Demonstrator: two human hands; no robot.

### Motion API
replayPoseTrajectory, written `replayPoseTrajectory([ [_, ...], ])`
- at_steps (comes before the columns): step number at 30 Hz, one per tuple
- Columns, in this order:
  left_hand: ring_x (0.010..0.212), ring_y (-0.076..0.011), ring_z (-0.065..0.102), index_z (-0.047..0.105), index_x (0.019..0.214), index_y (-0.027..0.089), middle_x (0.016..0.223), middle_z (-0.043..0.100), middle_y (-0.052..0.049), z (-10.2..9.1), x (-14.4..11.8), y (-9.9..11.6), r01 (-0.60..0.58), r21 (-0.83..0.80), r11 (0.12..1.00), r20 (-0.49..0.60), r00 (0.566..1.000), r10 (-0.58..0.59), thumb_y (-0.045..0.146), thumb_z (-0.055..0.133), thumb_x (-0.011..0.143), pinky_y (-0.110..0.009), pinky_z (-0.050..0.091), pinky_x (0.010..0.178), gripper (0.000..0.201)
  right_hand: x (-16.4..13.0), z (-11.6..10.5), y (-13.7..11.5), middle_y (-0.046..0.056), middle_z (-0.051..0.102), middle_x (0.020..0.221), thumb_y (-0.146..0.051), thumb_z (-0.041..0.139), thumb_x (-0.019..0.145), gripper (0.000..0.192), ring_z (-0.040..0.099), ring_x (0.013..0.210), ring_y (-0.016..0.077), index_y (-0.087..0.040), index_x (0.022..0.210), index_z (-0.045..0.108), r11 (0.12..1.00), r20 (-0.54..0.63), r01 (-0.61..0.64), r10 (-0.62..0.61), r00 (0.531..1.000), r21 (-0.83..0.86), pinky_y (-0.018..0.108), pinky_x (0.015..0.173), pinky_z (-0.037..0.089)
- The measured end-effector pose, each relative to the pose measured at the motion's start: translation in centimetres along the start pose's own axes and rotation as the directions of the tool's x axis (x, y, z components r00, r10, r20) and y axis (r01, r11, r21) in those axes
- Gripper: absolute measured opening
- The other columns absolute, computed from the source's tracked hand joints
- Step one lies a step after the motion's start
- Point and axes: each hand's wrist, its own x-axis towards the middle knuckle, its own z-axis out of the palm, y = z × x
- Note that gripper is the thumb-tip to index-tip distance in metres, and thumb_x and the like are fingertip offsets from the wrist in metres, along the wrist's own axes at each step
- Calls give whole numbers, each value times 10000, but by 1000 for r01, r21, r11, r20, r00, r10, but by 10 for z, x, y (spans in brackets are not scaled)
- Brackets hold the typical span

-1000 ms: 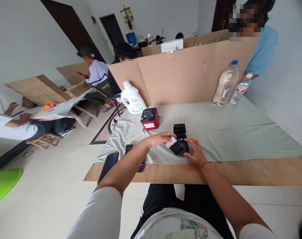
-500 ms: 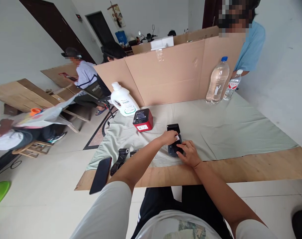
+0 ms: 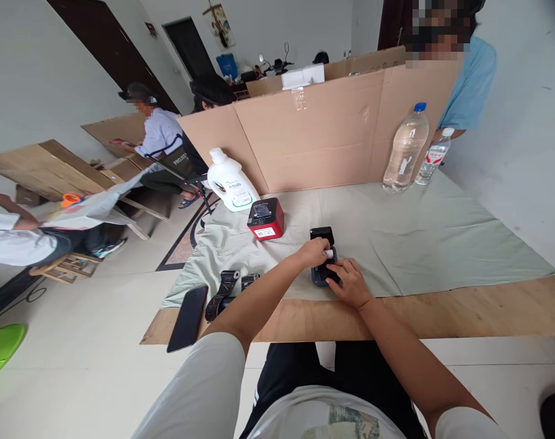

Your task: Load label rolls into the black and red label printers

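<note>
A small dark printer (image 3: 320, 275) stands on the cloth in front of me with its black lid (image 3: 322, 235) flipped up. My left hand (image 3: 313, 252) reaches in from the left, its fingers closed on a small white roll (image 3: 329, 253) at the printer's opening. From the right, my right hand (image 3: 350, 283) grips the printer's near right side, thumb and fingers bent over its edge. The hands partly cover the printer's inside. Left of my forearm lie black strip rolls (image 3: 223, 295), one partly unwound, and another small dark roll (image 3: 250, 280) partly behind the arm.
A black phone (image 3: 187, 319) lies at the table's front left edge. Behind are a red and black box (image 3: 266, 219), a white jug (image 3: 233, 183) and two water bottles (image 3: 406, 149) (image 3: 434, 157). A cardboard screen (image 3: 318, 140) borders the back; people sit beyond it.
The view has shifted slightly, so the table things appear a little to the right. More of the white roll shows at my left fingertips. Both hands stay at the printer.
</note>
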Motion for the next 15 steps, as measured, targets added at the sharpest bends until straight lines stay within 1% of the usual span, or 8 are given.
replayPoseTrajectory([
  [2, 947, -209, 603, 611, 986, 187, 1015, 661, -66, 2, 0, 1, 13, 37, 999, 12, 1000, -13, 183, 535, 779, -288, 437, 813, 221, 0, 0, -1, 100, 566, 971, -350, 535, 848, 291, 506, 902, 234, -204, 1075, 643, 1000, 1, 0, 0, 1000, -14, 412, 834, 461],
  [5, 972, -239, 598, 647, 939, 202, 941, 692, -53, 7, 0, 3, 35, 119, 992, -6, 999, -34, 205, 532, 796, -344, 407, 869, 184, 0, 0, -2, 107, 561, 988, -348, 535, 848, 292, 502, 919, 238, -203, 1074, 651, 1000, 13, -6, 7, 1000, -23, 417, 841, 459],
  [8, 995, -247, 590, 675, 889, 205, 948, 699, -53, 10, 1, 3, 42, 176, 983, -24, 999, -39, 201, 535, 791, -360, 389, 884, 171, -1, 0, -2, 110, 573, 1024, -345, 531, 850, 303, 505, 957, 242, -196, 1087, 649, 999, 16, -4, 5, 1000, -32, 423, 864, 453],
  [11, 985, -231, 598, 686, 882, 208, 992, 694, -49, 10, 3, 3, 46, 174, 984, -21, 999, -43, 201, 545, 782, -349, 392, 873, 174, -1, 0, -1, 107, 596, 1079, -329, 533, 851, 303, 500, 1034, 250, -186, 1093, 647, 999, 16, 18, -18, 1000, -40, 430, 927, 429],
  [15, 949, -227, 610, 684, 876, 209, 963, 694, -42, 13, 4, 1, 59, 141, 988, -46, 998, -53, 197, 557, 768, -354, 405, 857, 167, -1, 2, 0, 93, 623, 1111, -332, 526, 856, 296, 498, 1092, 255, -202, 1090, 652, 998, -1, 19, -19, 1000, -52, 446, 970, 405],
])
